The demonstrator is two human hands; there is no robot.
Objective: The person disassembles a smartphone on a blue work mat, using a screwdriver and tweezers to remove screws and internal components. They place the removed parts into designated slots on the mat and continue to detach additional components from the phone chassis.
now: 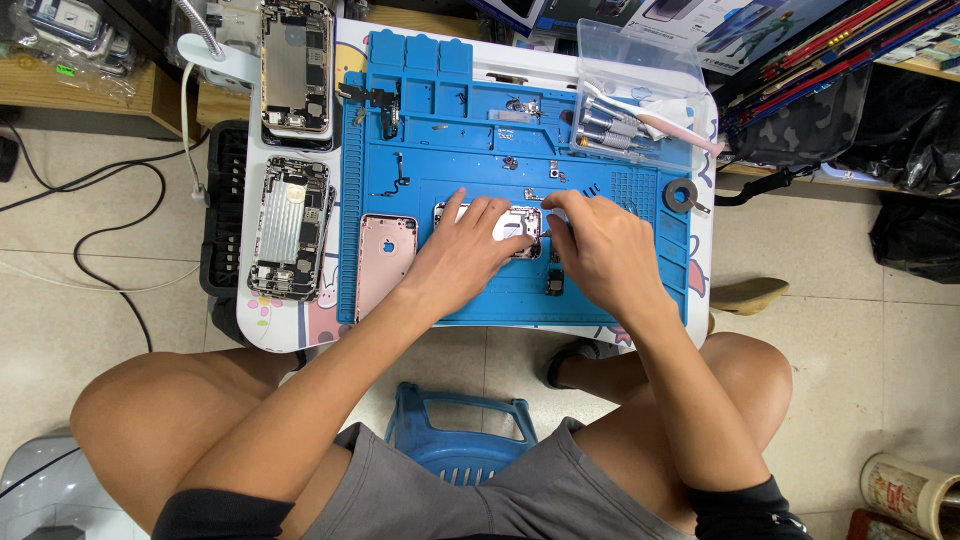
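An opened phone body [520, 222] lies in the middle of a blue work mat [450, 100] on a small white table. My left hand [462, 250] lies flat over its left part, pressing it down. My right hand [590, 250] is closed over its right end, fingers pinched on a thin tool or a small part that I cannot make out. A pink phone back shell [384, 255] lies just left of my left hand. A small dark part [554, 283] sits on the mat under my right hand.
Two stripped phone frames [296, 65] [290, 228] lie along the table's left side. A clear box of screwdrivers [625, 120] stands at the mat's back right, a tape roll [683, 195] beside it. Loose screws and flex cables dot the mat. A blue stool [455, 435] is between my knees.
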